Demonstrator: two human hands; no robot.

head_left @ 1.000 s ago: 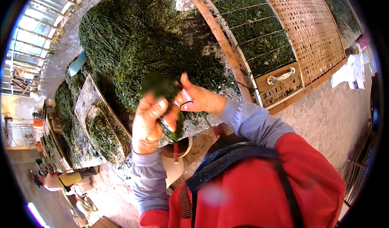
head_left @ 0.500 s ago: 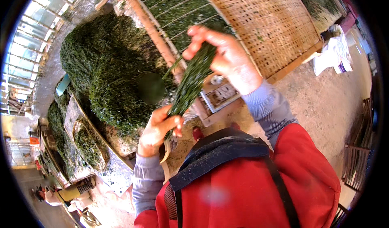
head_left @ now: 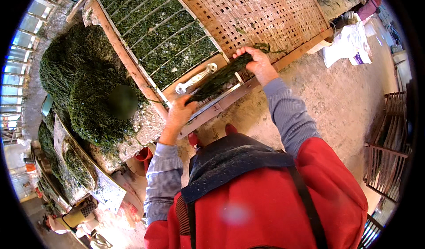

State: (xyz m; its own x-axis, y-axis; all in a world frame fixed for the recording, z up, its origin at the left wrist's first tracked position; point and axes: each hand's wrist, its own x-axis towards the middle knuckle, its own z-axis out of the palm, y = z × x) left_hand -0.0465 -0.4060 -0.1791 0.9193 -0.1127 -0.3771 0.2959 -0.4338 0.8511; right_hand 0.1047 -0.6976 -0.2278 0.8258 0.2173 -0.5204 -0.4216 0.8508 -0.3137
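Between my hands stretches a bundle of long, dark green strands (head_left: 221, 78), laid low over the near end of a wooden frame (head_left: 212, 111). My left hand (head_left: 178, 116) is closed round its near left end. At the far right end my right hand (head_left: 262, 67) grips it, and loose tips stick out past the fingers. Just beyond the bundle is a wooden board with a pale metal handle (head_left: 195, 78). Behind that board, rows of dark green strands (head_left: 155, 38) lie between thin pale slats. What lies under the bundle is partly hidden.
A large heap of green strands (head_left: 88, 89) stands to the left. Right of the rows lies a woven bamboo mat (head_left: 256, 16). A white bag (head_left: 347, 45) sits on the floor at far right, and wooden racks (head_left: 385, 142) stand at the right edge. Near my left forearm is a red bucket (head_left: 144, 156).
Both hands have lowered the bundle from a steep, raised position to a flatter one over the frame. The view has shifted, bringing more of the slatted rows and the metal handle into sight.
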